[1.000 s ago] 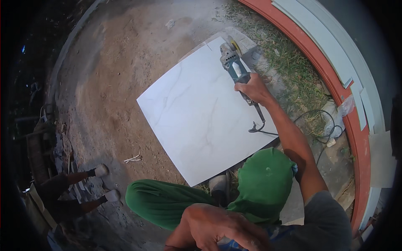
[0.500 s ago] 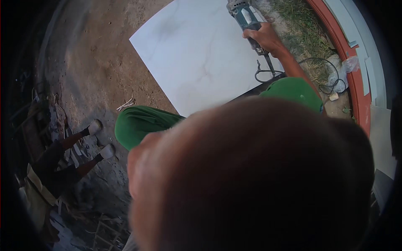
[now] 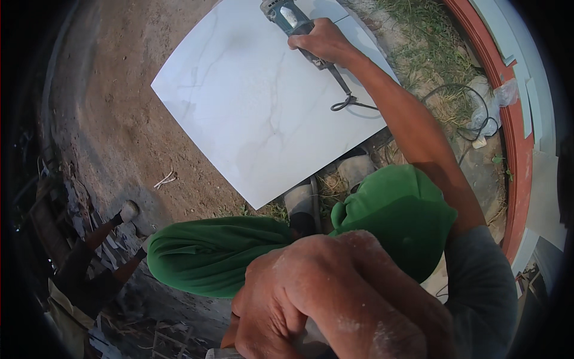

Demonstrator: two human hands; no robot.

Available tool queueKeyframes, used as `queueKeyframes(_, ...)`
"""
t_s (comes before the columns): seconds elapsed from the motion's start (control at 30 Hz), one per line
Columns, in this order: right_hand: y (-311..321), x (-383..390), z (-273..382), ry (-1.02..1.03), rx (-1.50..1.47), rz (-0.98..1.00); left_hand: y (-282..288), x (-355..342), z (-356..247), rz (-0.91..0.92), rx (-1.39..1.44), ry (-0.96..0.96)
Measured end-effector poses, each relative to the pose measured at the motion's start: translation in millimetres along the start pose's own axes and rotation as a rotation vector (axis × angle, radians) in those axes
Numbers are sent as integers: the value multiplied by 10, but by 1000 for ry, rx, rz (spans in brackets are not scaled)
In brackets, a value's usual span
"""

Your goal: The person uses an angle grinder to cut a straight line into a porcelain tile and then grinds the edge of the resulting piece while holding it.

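Note:
My right hand (image 3: 323, 42) is closed round the body of a dark teal angle grinder (image 3: 294, 23) over a large white marble-patterned tile (image 3: 221, 119). The grinder's head is at the top edge of the view; its disc does not show. Its black cord (image 3: 344, 102) trails across the tile. My left hand (image 3: 317, 287), dusty at the knuckles, is raised close to the camera. Its fingers are bent and pressed together; their tips are out of view, so what they hold, if anything, is hidden. My knees in green cloth (image 3: 221, 251) are beside the tile's near edge.
A thin dark line crosses the tile near its far right side. Bare dirt (image 3: 125, 119) lies left, grass (image 3: 418, 42) right, beside a red-edged wall base (image 3: 511, 167). Clear plastic (image 3: 487, 113) lies by the cord. Another person's legs (image 3: 101, 236) are at far left, near scrap.
The view has shifted, showing more of the tile's near side and my knees. My left hand no longer fills the lower picture. The grinder, still in my right hand, appears farther left over the tile.

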State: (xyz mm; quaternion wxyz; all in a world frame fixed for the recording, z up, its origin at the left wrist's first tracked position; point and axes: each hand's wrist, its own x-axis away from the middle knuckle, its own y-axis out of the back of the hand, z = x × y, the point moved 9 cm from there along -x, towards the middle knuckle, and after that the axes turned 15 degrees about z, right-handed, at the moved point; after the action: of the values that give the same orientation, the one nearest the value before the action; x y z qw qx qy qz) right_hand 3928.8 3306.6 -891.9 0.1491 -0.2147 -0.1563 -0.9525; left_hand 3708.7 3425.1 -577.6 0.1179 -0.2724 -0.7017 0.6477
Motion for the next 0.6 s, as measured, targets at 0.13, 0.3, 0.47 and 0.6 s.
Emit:
queueKeyframes(0.13,-114,-501,157,22,47,-37,87,-112,11,-33,26,-27)
queueKeyframes(0.3,201,-1680,-455,218,31,-65,42,-346,152,-35,83,17)
queueKeyframes(0.47,-268,-1572,65,146,-83,-11,125,-349,-5,-79,16,-59)
queueKeyframes(0.6,31,-1557,20,151,16,-44,60,-431,93,-68,61,-32)
